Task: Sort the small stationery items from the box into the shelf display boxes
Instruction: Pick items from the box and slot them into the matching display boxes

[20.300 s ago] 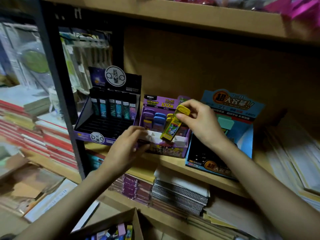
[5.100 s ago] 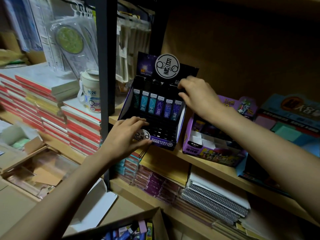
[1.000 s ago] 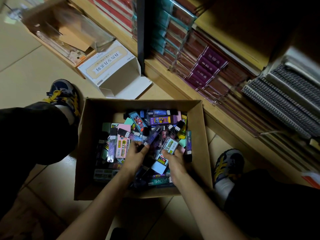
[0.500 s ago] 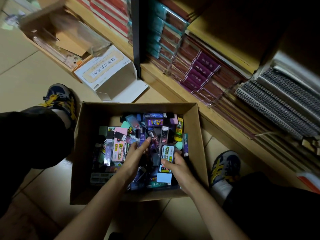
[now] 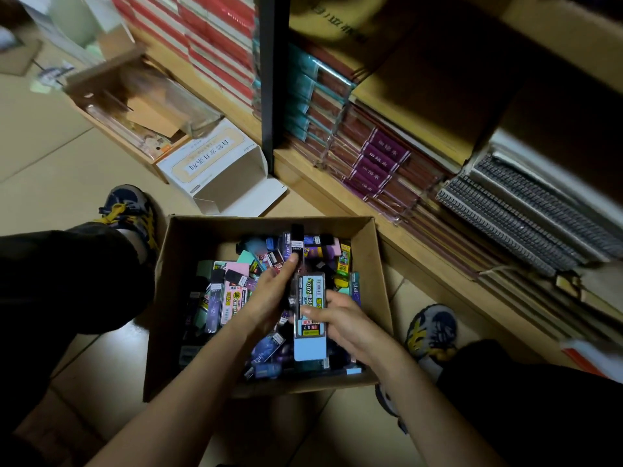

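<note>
Over box (image 5: 178, 257): clear blue-labelled case (image 5: 310, 294), black-capped tube (image 5: 297, 241).

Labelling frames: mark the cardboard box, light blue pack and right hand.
cardboard box (image 5: 369, 261), head view, right wall
light blue pack (image 5: 310, 347), head view, plain lower end
right hand (image 5: 342, 318), head view, back of hand

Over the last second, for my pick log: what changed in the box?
The right hand took hold of a blue-labelled case and lifted it off the pile. The left hand picked up a slim dark case and raised it beside the other. The cardboard box stayed on the floor between the feet, still full of mixed items.
</note>
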A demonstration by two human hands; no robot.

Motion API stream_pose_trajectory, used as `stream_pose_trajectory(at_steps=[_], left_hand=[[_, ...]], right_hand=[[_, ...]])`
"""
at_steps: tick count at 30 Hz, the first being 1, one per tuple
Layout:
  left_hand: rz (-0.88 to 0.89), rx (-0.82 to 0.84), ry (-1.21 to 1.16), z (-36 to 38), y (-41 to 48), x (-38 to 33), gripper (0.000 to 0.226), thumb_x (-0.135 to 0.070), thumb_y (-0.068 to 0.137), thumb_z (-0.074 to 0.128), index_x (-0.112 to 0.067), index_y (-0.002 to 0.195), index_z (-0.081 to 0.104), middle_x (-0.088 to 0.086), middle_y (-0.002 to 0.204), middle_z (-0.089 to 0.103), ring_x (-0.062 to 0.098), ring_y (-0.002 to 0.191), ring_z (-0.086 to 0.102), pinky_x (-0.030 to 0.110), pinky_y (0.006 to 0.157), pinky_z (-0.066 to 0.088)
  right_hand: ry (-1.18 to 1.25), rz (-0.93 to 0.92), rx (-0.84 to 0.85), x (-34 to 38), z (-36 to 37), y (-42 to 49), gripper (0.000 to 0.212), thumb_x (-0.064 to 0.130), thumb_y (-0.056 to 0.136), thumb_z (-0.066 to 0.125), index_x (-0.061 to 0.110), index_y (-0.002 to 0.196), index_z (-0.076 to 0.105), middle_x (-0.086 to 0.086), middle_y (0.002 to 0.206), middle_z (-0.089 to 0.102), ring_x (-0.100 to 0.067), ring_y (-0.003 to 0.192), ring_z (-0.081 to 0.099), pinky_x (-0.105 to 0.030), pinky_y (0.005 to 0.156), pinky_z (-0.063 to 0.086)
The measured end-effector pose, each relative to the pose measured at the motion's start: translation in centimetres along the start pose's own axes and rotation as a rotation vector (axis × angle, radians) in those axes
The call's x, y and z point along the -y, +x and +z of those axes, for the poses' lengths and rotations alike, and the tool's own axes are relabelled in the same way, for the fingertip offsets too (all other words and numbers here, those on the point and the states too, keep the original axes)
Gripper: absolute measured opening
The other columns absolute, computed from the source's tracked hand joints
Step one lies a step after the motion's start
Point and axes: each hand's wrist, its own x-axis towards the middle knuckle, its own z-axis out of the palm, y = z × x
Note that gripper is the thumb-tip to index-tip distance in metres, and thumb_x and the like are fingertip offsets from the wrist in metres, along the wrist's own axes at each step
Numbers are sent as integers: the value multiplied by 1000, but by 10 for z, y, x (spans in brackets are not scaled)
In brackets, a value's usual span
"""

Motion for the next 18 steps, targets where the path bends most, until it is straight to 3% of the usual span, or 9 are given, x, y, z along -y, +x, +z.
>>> stream_pose_trajectory(at_steps=[3, 7, 11, 14, 17, 18], left_hand=[[51, 38, 8, 10, -11, -18, 44, -42, 90, 54, -4, 110, 65, 21, 102, 70, 30, 89, 68, 41, 82, 52], [118, 40, 8, 30, -29, -41, 38, -39, 94, 52, -5, 106, 66, 12, 91, 75, 23, 78, 72, 31, 64, 58], [166, 33, 45, 45, -47, -68, 38, -40, 92, 56, -6, 103, 66, 12, 88, 74, 24, 75, 71, 31, 62, 55], [244, 52, 72, 55, -60, -89, 24, -29, 92, 58, -7, 89, 66, 7, 73, 73, 19, 62, 68, 28, 59, 54], [297, 75, 75, 63, -72, -110, 31, -16, 94, 55, -13, 64, 62, 2, 55, 63, 9, 44, 60, 18, 43, 47], [307, 83, 81, 65, -75, -118, 31, -13, 94, 53, -13, 64, 59, 2, 55, 58, 8, 43, 58, 17, 43, 47]], right_hand=[[10, -27, -2, 25, 5, -22, 24, 3, 90, 57, 10, 113, 58, -9, 107, 68, -26, 102, 64, -40, 90, 53], [-150, -69, -34, 57, 10, -57, 29, 7, 91, 56, 11, 120, 54, -8, 113, 66, -24, 104, 64, -35, 86, 53], [-289, -127, -58, 86, 9, -87, 20, 8, 91, 57, 18, 108, 57, -5, 104, 68, -17, 92, 66, -32, 82, 54], [-378, -183, -83, 110, 6, -107, 24, 9, 90, 60, 16, 113, 57, -8, 107, 68, -19, 89, 65, -35, 88, 51], [-440, -251, -81, 137, 5, -128, 25, 4, 87, 60, 12, 111, 60, -12, 99, 71, -15, 71, 65, -23, 64, 53], [-430, -270, -69, 145, 5, -135, 26, 0, 87, 58, 11, 110, 60, -14, 94, 72, -15, 66, 64, -21, 57, 51]])
